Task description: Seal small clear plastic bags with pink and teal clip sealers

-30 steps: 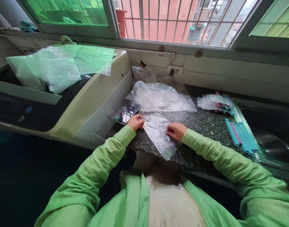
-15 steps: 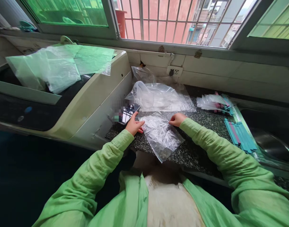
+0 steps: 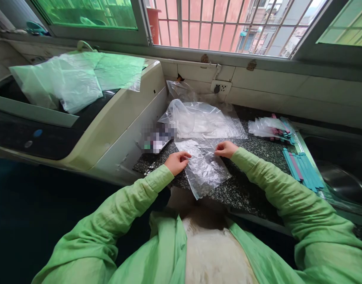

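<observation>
Both hands have shifted since 0.5 s ago: the left hand point(image 3: 177, 161) has come off the bench beside the phone and now pinches the near-left edge of the clear plastic bag point(image 3: 205, 167), while the right hand point(image 3: 226, 149) stays at the far-right corner, pinching the bag's top edge between thumb and fingers. Each grip is pressed together on film, not spread.

Far left of the left grip sits a cream machine point(image 3: 115, 118) with loose green-tinted bags point(image 3: 74, 77) draped over it. Just beyond the left grip lies a phone point(image 3: 157, 140), its screen blurred. Between the 2 grips the bag lies flat on the speckled bench point(image 3: 252, 157), its near end hanging over the bench edge. Beyond it is a heap of more clear bags point(image 3: 201, 120). Well to the right of the right grip lie teal and pink strips point(image 3: 302, 169), and farther still a sink point(image 3: 343, 181).

Judging by its crinkles, the bag is very light, limp and slippery; it would slide or cling, so the mouth edge or corners seem the best places to take it.
</observation>
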{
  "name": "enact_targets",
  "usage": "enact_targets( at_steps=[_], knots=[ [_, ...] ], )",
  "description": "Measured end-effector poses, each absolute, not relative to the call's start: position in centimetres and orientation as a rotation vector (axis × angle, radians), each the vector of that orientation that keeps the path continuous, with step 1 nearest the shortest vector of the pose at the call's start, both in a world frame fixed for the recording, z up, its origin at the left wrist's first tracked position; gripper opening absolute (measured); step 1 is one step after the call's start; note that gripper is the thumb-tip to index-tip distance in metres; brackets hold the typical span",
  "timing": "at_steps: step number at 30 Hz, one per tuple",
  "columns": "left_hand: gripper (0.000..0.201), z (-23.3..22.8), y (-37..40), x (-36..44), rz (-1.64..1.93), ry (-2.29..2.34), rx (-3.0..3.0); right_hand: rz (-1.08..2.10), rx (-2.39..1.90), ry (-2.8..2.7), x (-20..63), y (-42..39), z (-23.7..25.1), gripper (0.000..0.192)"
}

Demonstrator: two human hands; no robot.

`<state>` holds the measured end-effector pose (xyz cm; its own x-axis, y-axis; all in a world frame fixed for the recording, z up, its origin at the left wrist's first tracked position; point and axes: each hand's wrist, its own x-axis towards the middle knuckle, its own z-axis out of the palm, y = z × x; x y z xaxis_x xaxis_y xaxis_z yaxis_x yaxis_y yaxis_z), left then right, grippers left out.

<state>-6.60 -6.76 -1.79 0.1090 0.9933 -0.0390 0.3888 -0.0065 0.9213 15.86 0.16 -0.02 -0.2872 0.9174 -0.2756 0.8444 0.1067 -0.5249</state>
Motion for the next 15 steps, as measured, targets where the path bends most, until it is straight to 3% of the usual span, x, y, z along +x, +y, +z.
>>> enact_targets(
  at_steps=[7, 15],
  knots=[
    [0.028, -1.9, -6.6, -6.6, 0.993, 1.298, 1.491, 1.328, -1.476, -1.771, 17.2, -0.8, -0.4, 0.021],
    [0.028, -0.9, -5.6, -6.2, 1.092, 1.166, 1.376, 1.369, -1.374, -1.661, 19.2, -1.9, 0.6, 0.037]
  ],
)
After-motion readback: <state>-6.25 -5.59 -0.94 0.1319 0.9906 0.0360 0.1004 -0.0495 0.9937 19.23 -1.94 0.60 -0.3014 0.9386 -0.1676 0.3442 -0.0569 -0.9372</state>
